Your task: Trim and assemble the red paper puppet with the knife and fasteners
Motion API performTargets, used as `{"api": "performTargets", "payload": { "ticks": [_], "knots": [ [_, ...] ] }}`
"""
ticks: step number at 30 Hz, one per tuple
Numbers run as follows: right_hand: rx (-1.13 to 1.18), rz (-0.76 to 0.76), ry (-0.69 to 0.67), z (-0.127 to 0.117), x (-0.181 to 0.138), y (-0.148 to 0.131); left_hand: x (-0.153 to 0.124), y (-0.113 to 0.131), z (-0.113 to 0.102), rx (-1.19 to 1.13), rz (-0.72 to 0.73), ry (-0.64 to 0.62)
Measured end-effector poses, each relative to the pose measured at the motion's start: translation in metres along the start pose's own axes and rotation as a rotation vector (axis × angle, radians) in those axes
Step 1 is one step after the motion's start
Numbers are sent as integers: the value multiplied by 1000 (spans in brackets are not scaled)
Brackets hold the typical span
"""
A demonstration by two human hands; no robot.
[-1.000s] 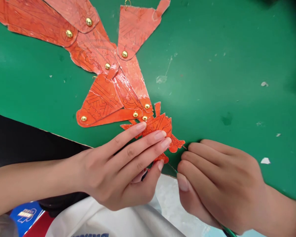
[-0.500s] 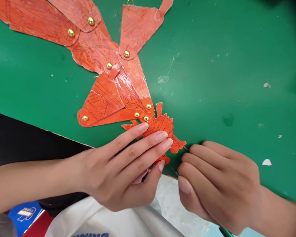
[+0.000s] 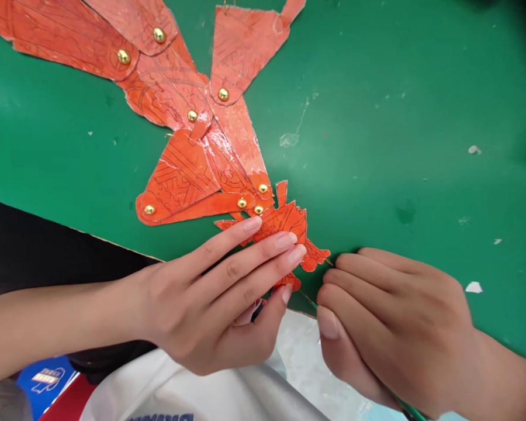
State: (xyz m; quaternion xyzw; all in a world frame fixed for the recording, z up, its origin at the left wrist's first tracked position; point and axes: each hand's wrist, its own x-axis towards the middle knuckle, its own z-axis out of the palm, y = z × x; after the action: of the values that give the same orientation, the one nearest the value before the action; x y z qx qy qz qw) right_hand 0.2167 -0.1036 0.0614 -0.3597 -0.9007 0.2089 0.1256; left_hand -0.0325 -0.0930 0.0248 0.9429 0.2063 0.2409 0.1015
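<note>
A jointed paper puppet (image 3: 234, 126), painted red-orange with line drawings and gold round fasteners, lies flat across the table. My left hand (image 3: 228, 292) holds its ornate head piece (image 3: 284, 219), fingers laid over the top and thumb at the lower edge. To the right, my right hand (image 3: 394, 321) is closed around a thin green rod (image 3: 409, 409), whose lower part shows under the wrist. A fine, dark tip reaches toward the head piece. Another thin brown strand runs from the head's right end to my knuckles. What lies inside the fist is hidden.
The table is green (image 3: 421, 117), with several white paper scraps (image 3: 474, 287) and scratches on it. Its front edge runs just beneath my hands. Below it are a white garment (image 3: 193, 392) with dark lettering, black cloth, and a blue and red item (image 3: 44, 383).
My right hand has shifted slightly rightward and down at the wrist, and more of the green rod shows at the bottom. My left hand stays on the head piece.
</note>
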Motion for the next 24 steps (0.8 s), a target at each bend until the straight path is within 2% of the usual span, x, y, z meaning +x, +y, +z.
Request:
{"api": "performTargets", "payload": {
  "ticks": [12,17,24],
  "knots": [
    [49,73,21,0,1,-5,0,-12,2,32,107,38],
    [82,27,49,2,2,-1,-4,-25,2,36,261,79],
    [154,-6,42,2,3,5,-4,-26,3,18,277,136]
  ]
}}
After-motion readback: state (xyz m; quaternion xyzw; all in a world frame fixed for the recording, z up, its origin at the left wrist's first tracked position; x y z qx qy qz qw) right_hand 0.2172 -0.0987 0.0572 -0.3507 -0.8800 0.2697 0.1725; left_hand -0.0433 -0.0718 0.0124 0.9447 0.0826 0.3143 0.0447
